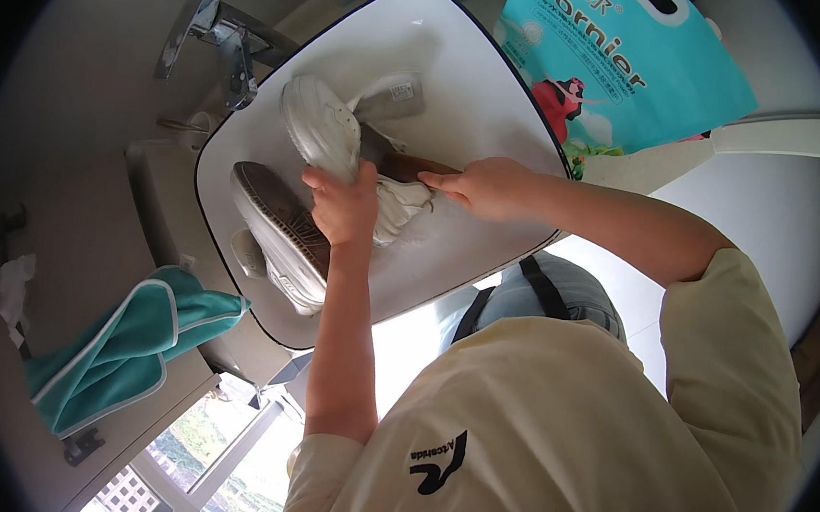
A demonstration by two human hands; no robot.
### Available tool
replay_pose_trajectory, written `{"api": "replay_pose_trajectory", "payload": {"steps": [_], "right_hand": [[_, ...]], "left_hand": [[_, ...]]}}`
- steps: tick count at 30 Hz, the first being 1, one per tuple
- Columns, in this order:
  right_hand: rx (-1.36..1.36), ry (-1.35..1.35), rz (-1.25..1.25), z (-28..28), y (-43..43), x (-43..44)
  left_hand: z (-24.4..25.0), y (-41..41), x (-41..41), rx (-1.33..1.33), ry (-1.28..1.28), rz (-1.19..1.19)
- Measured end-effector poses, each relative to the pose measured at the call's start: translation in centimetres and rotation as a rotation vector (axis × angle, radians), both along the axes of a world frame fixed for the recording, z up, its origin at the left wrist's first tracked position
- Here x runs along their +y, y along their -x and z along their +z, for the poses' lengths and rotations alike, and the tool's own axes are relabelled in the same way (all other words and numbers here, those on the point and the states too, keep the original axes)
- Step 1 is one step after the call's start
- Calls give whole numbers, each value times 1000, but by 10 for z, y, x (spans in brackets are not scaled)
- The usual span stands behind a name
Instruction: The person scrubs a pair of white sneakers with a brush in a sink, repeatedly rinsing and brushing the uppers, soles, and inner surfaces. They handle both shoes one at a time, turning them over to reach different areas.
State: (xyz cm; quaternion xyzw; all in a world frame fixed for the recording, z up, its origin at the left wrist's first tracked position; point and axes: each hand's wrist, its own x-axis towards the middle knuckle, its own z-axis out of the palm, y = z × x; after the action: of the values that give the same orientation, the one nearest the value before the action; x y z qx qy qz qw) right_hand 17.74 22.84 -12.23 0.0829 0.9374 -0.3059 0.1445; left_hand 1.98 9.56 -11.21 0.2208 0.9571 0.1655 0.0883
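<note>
My left hand (345, 204) grips a white sneaker (319, 122) by its side, above the bottom of a white washbasin (462, 58). A grey flap (393, 97) with a printed label, seemingly the tongue, hangs out beside loose white laces. My right hand (491, 189) holds a brown wooden handle (417, 168), forefinger stretched along it. The handle's far end meets the sneaker's opening and is hidden there. Left of my left wrist, a second white sneaker (284, 246) rests tilted on its side, its brownish sole partly showing. Against it lies a small off-white block (248, 253).
A chrome tap (235, 47) reaches over the basin's left rim. A turquoise detergent bag (627, 71) stands beyond the right rim. A green cloth (135, 350) with pale edging hangs at the left. Behind the tap is a small white cup (202, 128). A window (221, 458) lies at lower left.
</note>
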Motion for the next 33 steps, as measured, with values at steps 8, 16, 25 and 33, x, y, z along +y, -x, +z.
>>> {"api": "replay_pose_trajectory", "payload": {"steps": [8, 16, 25, 33], "right_hand": [[47, -76, -183, -15, 47, 4], [-105, -158, -85, 2, 0, -1], [-140, -95, -90, 13, -7, -10], [-44, -64, -145, -1, 36, 10]], "left_hand": [[-2, -2, 7, 32, 7, -45], [1, -6, 7, 50, -47, -43], [-6, 0, -1, 11, -25, -1], [0, -3, 5, 24, -12, -34]]}}
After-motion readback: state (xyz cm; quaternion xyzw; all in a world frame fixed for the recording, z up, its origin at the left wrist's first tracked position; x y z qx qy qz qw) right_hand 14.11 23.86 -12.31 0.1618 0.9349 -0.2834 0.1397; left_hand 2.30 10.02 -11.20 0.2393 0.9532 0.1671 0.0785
